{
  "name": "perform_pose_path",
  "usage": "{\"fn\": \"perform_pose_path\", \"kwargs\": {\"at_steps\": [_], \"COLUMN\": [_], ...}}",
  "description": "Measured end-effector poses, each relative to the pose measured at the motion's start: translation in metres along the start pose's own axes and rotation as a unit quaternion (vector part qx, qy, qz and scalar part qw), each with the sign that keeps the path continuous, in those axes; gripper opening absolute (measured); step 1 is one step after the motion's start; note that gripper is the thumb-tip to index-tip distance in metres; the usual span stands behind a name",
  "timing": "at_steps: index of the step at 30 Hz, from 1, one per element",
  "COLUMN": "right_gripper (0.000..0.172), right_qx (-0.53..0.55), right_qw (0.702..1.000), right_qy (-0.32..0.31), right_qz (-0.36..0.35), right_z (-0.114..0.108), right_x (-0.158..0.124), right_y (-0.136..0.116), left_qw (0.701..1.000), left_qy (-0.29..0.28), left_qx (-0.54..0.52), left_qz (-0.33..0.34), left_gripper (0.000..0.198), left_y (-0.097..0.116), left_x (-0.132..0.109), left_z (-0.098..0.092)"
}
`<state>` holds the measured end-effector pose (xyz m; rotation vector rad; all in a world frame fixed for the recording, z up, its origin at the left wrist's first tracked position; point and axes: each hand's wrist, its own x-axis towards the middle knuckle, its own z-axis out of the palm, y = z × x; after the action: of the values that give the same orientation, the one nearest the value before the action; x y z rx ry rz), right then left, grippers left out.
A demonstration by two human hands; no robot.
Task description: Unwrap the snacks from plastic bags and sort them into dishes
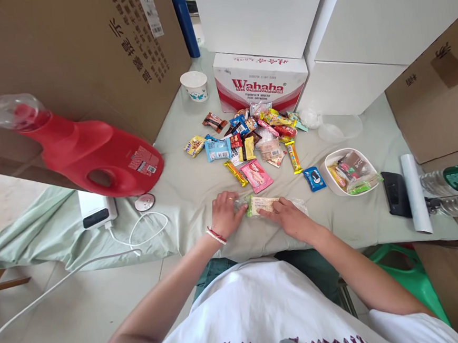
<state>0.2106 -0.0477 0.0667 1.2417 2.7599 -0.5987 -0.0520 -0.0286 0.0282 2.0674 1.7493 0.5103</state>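
A clear and green plastic packet [264, 204] with a pale block inside lies flat near the table's front edge. My left hand [226, 214] is at its left end, thumb and fingers closed on the crinkled wrapper. On the packet's right part rests my right hand [290, 217], its fingers spread over the wrapper. Just beyond is a heap of wrapped snacks, with a pink packet [256, 175] at its front. A blue packet [314, 178] lies by a white tub [350, 171] holding several wrapped snacks.
A red detergent bottle [101, 155], a white power bank [97, 209] with a cable, and a paper cup [194, 86] are to the left. Behind the heap stands a Wahaha box [260, 82]. A black phone [396, 194], a white roll [416, 194] and clear bottles are at the right.
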Motion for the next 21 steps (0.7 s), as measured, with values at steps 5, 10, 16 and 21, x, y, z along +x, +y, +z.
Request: {"fn": "perform_pose_path", "kwargs": {"at_steps": [5, 10, 16, 21], "right_gripper": [0.060, 0.057, 0.050, 0.033], "right_qx": [0.004, 0.012, 0.018, 0.130], "right_qw": [1.000, 1.000, 1.000, 0.987], "right_qy": [-0.018, -0.017, 0.012, 0.096], "right_qz": [0.011, 0.001, 0.004, -0.019], "right_z": [-0.004, -0.009, -0.004, 0.002], "right_x": [0.000, 0.002, 0.005, -0.013], "right_y": [-0.002, -0.002, -0.007, 0.001], "left_qw": [0.998, 0.988, 0.981, 0.990], "left_qy": [0.056, 0.033, 0.059, 0.034], "left_qx": [0.031, -0.150, -0.178, 0.025], "left_qz": [0.008, 0.010, 0.036, 0.135], "left_gripper": [0.022, 0.013, 0.013, 0.039], "left_y": [0.002, 0.003, 0.055, 0.078], "left_x": [-0.010, -0.020, -0.019, -0.032], "left_z": [0.003, -0.018, -0.003, 0.026]}}
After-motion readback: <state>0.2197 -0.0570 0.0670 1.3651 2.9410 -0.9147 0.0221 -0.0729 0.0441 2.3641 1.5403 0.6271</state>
